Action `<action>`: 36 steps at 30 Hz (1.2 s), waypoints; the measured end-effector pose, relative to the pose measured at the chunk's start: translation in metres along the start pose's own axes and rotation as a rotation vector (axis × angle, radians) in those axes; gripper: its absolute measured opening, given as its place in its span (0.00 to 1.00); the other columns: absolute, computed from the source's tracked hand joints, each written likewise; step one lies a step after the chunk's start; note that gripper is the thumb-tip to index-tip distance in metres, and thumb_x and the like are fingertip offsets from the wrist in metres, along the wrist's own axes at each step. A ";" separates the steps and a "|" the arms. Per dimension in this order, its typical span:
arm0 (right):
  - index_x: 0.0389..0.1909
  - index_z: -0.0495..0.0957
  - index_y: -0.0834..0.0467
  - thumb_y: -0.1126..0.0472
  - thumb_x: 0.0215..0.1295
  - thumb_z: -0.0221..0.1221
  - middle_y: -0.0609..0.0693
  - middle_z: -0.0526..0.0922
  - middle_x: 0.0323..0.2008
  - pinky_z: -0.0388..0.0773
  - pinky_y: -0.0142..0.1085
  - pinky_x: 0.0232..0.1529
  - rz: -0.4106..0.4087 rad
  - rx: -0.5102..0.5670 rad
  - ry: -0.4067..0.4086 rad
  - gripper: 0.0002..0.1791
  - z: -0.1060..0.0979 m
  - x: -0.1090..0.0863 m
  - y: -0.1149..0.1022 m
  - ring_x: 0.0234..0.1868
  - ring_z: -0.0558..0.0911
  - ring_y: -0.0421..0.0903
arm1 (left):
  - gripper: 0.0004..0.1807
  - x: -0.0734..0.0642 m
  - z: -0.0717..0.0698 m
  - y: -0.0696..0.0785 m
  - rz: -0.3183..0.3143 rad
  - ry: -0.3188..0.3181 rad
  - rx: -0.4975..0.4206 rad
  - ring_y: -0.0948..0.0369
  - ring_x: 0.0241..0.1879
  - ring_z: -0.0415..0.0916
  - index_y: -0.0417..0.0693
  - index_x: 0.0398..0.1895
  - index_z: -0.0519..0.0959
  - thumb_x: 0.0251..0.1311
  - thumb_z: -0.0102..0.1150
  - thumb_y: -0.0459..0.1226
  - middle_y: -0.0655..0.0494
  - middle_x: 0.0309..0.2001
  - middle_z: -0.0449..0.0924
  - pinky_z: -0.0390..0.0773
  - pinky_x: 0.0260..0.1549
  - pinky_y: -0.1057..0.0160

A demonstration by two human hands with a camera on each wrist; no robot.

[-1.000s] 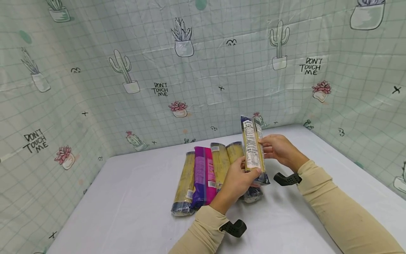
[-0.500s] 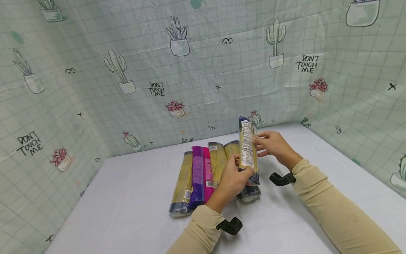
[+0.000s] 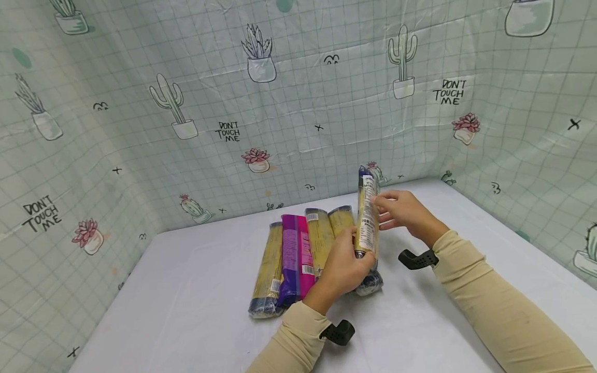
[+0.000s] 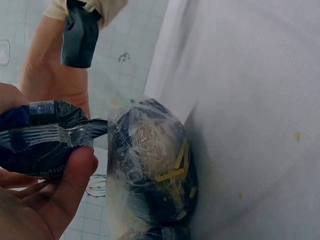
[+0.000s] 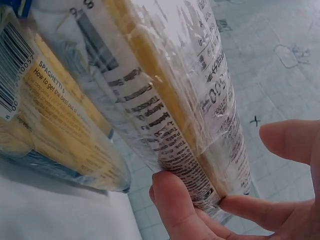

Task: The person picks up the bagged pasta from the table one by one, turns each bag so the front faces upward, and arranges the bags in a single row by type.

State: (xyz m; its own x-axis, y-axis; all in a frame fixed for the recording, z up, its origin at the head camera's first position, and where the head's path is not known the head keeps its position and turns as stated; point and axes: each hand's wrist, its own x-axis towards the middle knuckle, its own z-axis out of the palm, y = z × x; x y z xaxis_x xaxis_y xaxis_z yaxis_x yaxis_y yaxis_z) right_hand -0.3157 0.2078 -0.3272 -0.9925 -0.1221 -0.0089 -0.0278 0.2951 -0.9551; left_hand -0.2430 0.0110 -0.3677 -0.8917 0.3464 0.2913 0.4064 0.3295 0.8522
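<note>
My left hand grips the lower end of a spaghetti packet, raised and tilted upright above the table. In the left wrist view its thumb and fingers hold the dark blue sealed end. My right hand is at the packet's right side; in the right wrist view fingertips touch its edge while another digit stands apart. White printed labels cover much of the wrapper. Beside it on the table lie yellow spaghetti packets and a pink and purple packet, in a row, partly hidden by my left hand.
The packets lie on a white-covered table. A cactus-print sheet rises behind and at both sides. Each wrist carries a black device, one of them the left wrist mount.
The held packet has turned about its long axis, so it shows narrower with its label facing further right. Both hands stay on it. The head view has shifted slightly.
</note>
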 end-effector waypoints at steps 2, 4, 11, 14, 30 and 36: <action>0.69 0.64 0.69 0.44 0.74 0.55 0.71 0.72 0.56 0.85 0.44 0.42 0.005 0.007 0.004 0.37 0.000 0.000 -0.001 0.44 0.86 0.54 | 0.30 -0.001 -0.001 0.000 0.030 0.009 0.066 0.64 0.45 0.77 0.42 0.67 0.66 0.62 0.62 0.34 0.51 0.53 0.75 0.80 0.43 0.68; 0.70 0.62 0.70 0.44 0.74 0.55 0.73 0.72 0.56 0.85 0.44 0.42 0.008 0.021 0.009 0.38 -0.001 -0.001 -0.002 0.42 0.86 0.52 | 0.30 -0.001 -0.002 0.002 0.062 0.018 0.154 0.64 0.46 0.76 0.42 0.67 0.67 0.62 0.63 0.35 0.52 0.53 0.74 0.79 0.44 0.68; 0.72 0.57 0.71 0.41 0.73 0.54 0.75 0.71 0.58 0.85 0.44 0.42 0.023 0.068 0.024 0.43 -0.002 -0.002 -0.004 0.38 0.87 0.48 | 0.34 -0.004 0.001 0.007 0.127 0.033 0.452 0.66 0.37 0.71 0.47 0.71 0.67 0.60 0.63 0.41 0.55 0.51 0.73 0.76 0.35 0.69; 0.71 0.57 0.72 0.40 0.72 0.55 0.75 0.70 0.58 0.85 0.44 0.41 0.022 0.085 0.038 0.44 -0.002 -0.001 -0.004 0.38 0.87 0.48 | 0.35 -0.005 0.002 0.008 0.158 0.037 0.545 0.66 0.33 0.70 0.49 0.72 0.66 0.61 0.63 0.43 0.54 0.49 0.72 0.73 0.29 0.70; 0.67 0.55 0.73 0.38 0.70 0.57 0.71 0.71 0.55 0.85 0.42 0.37 0.000 0.082 0.108 0.46 0.002 -0.002 -0.004 0.37 0.85 0.49 | 0.29 -0.012 0.009 0.012 0.276 0.119 0.767 0.66 0.28 0.70 0.54 0.63 0.70 0.59 0.65 0.46 0.54 0.45 0.73 0.67 0.19 0.72; 0.68 0.53 0.74 0.40 0.69 0.58 0.73 0.68 0.58 0.85 0.40 0.35 0.002 0.117 0.178 0.46 0.001 -0.002 -0.002 0.34 0.84 0.45 | 0.31 -0.011 0.011 0.011 0.342 0.169 0.788 0.66 0.30 0.70 0.58 0.64 0.71 0.56 0.66 0.46 0.56 0.47 0.74 0.66 0.20 0.73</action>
State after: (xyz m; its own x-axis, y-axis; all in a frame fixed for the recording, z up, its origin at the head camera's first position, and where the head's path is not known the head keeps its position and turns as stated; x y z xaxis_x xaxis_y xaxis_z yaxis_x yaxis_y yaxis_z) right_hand -0.3132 0.2064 -0.3261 -0.9982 0.0510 0.0323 -0.0225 0.1817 -0.9831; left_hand -0.2261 0.0204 -0.3664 -0.6881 0.4232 0.5894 0.6206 0.7641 0.1759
